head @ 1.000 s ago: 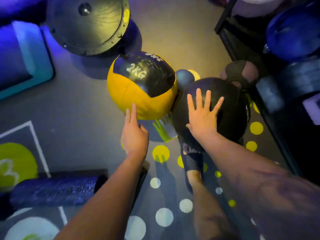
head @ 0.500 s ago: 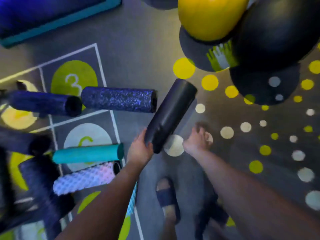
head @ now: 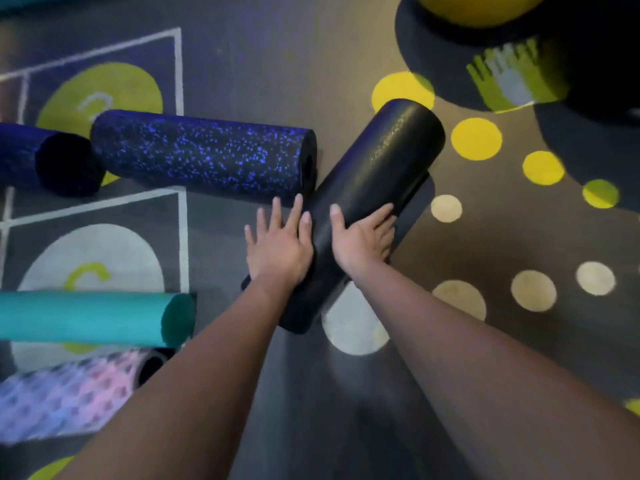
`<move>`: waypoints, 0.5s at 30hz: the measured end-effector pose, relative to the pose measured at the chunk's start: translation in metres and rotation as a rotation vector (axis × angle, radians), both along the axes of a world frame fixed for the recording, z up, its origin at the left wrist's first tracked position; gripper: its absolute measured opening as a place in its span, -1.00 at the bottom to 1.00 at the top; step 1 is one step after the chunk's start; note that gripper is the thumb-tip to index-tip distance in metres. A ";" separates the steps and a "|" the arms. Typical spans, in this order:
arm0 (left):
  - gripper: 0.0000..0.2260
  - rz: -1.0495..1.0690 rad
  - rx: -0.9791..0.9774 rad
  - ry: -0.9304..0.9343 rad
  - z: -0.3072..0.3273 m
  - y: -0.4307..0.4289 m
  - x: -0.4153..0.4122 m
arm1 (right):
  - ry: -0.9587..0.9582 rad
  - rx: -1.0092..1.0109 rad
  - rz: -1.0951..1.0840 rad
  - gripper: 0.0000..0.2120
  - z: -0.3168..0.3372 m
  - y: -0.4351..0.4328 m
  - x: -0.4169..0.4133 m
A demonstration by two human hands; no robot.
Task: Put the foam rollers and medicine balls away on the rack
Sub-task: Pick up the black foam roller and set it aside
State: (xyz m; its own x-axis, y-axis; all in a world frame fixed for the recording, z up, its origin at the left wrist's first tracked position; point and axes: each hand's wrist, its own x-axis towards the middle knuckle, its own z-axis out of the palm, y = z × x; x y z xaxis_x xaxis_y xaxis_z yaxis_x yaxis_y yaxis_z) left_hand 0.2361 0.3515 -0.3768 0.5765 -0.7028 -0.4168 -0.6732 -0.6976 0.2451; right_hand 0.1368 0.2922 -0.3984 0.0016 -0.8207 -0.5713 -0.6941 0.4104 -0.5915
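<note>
Both mitts now on the black foam roller (head: 360,202), lying toward one o'clock on the floor: my left hand (head: 277,247) spread flat against it, where half a second ago it gripped alone, my right hand (head: 360,237) wrapping over, seemingly ready to lift.

The roller (head: 367,199) under the hands was plain black. Beside it lay a black roller flecked with blue (head: 204,155), then a dark blue one (head: 45,159), a teal one (head: 93,318) and a pale pink-and-lilac one with a bumpy grid pattern (head: 69,396). The floor (head: 277,64) was grey, with yellow and white dots and white-lined squares. A yellow ball (head: 481,8) sat at the top edge.
</note>
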 end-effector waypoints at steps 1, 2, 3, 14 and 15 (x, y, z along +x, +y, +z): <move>-0.52 0.052 0.003 -0.007 -0.015 -0.002 0.007 | -0.011 -0.102 -0.025 0.02 -0.021 0.000 0.009; -0.52 0.101 -0.011 0.015 -0.026 -0.005 0.013 | -0.028 -0.226 -0.061 0.04 -0.040 0.001 0.018; -0.51 0.134 -0.012 0.047 -0.035 -0.006 0.019 | -0.056 -0.317 -0.110 0.04 -0.054 0.003 0.025; -0.45 -0.044 -0.018 0.147 -0.049 -0.023 0.076 | -0.083 -0.509 -0.220 0.01 -0.056 0.011 0.058; -0.45 -0.038 -0.043 0.180 -0.046 -0.024 0.070 | -0.122 -0.506 -0.233 0.02 -0.057 0.011 0.052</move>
State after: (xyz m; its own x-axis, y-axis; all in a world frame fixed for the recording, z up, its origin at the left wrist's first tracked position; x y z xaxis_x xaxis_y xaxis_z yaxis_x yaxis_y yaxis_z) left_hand 0.3061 0.3275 -0.4232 0.4686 -0.7417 -0.4799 -0.6413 -0.6592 0.3927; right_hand 0.1888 0.3033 -0.4554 -0.1708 -0.9787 -0.1136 -0.5339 0.1889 -0.8242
